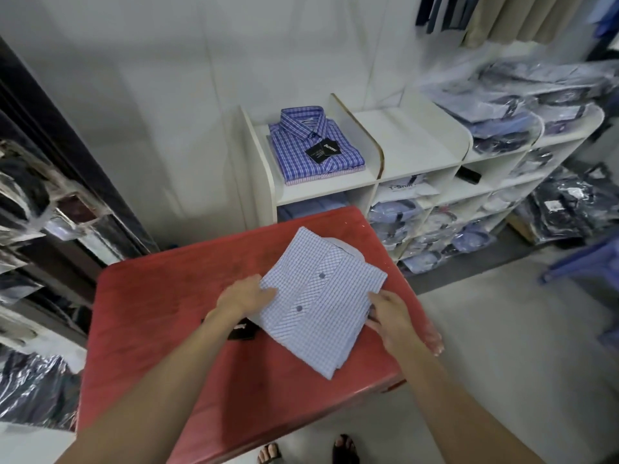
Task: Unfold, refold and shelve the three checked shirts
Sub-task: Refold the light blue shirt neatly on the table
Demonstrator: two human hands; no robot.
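Item 1: pale blue fine-checked cotton shirt (321, 296), folded to a neat rectangle, front placket and two dark buttons uppermost. Location: on the red cloth-covered table (167, 296), toward its right half. Long axis runs diagonally, from the near corner at lower right-centre up and away to the left; collar end points away from the person, toward the white compartmented shelf unit (418, 135). A black swing tag (242, 331) shows at the shirt's left edge, by the wrist.

Item 2: left hand (246, 296), fingers curled over the shirt's left edge, gripping it.

Item 3: right hand (395, 316), fingers laid on the right edge with the thumb seemingly tucked at the fold; appears to grip the shirt, though the underside is hidden.

Item 4: bright blue and white plaid shirt (315, 145), folded, black tag on its front, topmost in the leftmost upper bay of the shelf unit; another folded edge shows beneath it.

Risks, judged: lifted by the two side edges only, the fold may sag in the middle and the tucked sleeves slip out. The near corner lies close to the table's front edge, so a pull toward the person could drag it off. The tag may snag under the left wrist. Carried askew, the collar would land crooked on the stack
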